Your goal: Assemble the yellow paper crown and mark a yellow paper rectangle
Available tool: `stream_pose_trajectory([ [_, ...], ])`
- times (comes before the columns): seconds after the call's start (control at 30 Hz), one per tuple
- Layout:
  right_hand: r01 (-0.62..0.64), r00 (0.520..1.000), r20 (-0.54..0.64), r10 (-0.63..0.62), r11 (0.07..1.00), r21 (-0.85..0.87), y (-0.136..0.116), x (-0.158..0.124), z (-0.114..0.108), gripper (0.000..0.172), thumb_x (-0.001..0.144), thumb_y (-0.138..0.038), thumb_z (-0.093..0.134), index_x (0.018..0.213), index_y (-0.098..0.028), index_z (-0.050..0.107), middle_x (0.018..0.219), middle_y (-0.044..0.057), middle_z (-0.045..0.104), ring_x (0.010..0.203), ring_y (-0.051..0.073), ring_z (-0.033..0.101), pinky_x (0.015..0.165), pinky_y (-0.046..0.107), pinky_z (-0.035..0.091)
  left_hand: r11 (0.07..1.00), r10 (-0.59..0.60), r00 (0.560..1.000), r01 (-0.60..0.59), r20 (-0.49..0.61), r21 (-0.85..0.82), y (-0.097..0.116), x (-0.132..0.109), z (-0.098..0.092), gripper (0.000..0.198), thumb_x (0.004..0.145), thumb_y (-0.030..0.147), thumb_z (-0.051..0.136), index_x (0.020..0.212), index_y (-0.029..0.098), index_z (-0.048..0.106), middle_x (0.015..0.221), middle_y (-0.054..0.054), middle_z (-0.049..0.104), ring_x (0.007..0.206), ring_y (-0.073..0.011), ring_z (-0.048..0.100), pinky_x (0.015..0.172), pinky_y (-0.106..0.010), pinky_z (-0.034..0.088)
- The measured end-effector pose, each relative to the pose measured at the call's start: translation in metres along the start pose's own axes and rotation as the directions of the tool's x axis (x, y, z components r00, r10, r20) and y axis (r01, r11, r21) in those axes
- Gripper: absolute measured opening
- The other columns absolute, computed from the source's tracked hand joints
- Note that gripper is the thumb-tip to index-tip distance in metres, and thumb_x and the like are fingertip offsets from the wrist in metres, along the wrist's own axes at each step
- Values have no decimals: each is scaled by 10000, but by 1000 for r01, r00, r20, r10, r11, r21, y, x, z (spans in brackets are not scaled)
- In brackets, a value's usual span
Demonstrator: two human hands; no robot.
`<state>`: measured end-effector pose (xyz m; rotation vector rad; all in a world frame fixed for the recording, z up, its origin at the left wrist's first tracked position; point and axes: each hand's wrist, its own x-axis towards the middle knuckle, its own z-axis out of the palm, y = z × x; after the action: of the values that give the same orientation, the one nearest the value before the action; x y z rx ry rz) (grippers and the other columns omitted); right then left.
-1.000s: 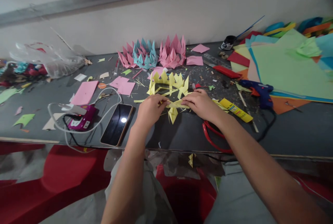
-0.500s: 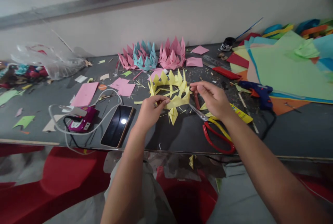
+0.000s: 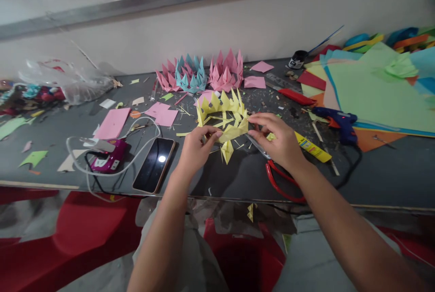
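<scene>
A yellow folded-paper crown [image 3: 222, 113] with pointed tips is held just above the grey table [image 3: 50, 138]. My left hand [image 3: 197, 149] pinches its near left edge, fingers closed on the paper. My right hand [image 3: 277, 140] pinches the crown's right side between thumb and fingers. Red-handled scissors [image 3: 280, 176] lie under my right hand, blades toward the crown. A yellow glue tube [image 3: 311, 147] lies just right of my right hand.
Pink and blue paper crowns [image 3: 204, 77] stand at the back by the wall. A phone [image 3: 154, 164], a magenta charger [image 3: 107, 158] and a white cable lie at left. A blue glue gun [image 3: 336, 120] and stacked coloured sheets [image 3: 374, 88] fill the right. Red chairs sit below the table edge.
My right hand lifted off the crown's near edge, rose to the right, then came back to pinch its right side. The crown has tilted up slightly. The scissors came into view.
</scene>
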<state>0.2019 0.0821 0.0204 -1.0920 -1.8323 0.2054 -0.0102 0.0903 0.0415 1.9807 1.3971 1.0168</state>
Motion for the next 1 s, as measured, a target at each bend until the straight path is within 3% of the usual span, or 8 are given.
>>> stream_pose_trajectory([
  [0.2,134,989,71,-129,988,-73,-9,-3,11,192,869,-237,519,1034,-219,616,1078,71,633,935,164,621,731,263,519,993,115,993,-115,9,27,-1,-3,3,140,824,296,578,832,200,679,717,-3,653,643,-108,536,569,-215,405],
  [0.4,117,988,103,-117,993,3,-8,-1,15,129,881,-201,489,892,-224,615,979,45,672,910,149,632,813,279,494,995,103,994,-103,29,11,-1,-4,5,166,821,331,579,825,207,689,740,-12,674,648,-119,544,564,-226,405],
  [0.5,60,991,115,-65,997,45,-7,0,11,118,883,-191,473,899,-222,586,1078,57,660,956,163,624,806,290,488,997,70,997,-69,21,-14,0,-4,3,170,820,330,579,832,206,695,733,-10,677,614,-111,534,540,-223,393],
  [0.57,-13,986,164,-2,996,90,-7,1,8,108,884,-205,468,900,-217,574,1131,66,641,879,156,637,741,280,493,999,45,999,-45,19,-23,0,-4,2,173,820,329,576,836,206,697,733,-10,677,599,-106,531,523,-221,384],
  [0.67,-135,957,279,78,973,188,-8,3,3,87,861,-265,517,871,-203,579,978,53,674,698,125,615,632,244,475,999,32,999,-31,22,-24,0,-4,0,165,816,323,582,824,208,699,744,-11,681,612,-109,538,525,-221,386],
  [0.77,-223,923,367,118,939,260,-10,5,0,172,808,-351,596,852,-185,604,830,33,662,670,122,594,607,231,459,999,39,999,-38,27,-13,-1,-4,0,152,811,312,590,818,206,699,745,-11,681,633,-111,543,552,-223,399],
  [0.87,-266,913,381,147,921,283,-9,7,-1,201,841,-363,546,869,-187,638,843,35,669,703,128,601,632,240,460,1000,31,999,-31,29,2,-1,-4,-1,156,812,314,589,817,203,699,740,-13,679,626,-109,542,553,-223,403],
  [1.0,-263,921,349,173,937,230,-5,6,3,117,825,-299,567,852,-209,637,812,16,677,679,130,604,637,251,467,999,32,999,-32,31,29,-1,-4,1,150,813,310,588,825,209,697,729,-13,675,637,-114,554,562,-226,414],
])
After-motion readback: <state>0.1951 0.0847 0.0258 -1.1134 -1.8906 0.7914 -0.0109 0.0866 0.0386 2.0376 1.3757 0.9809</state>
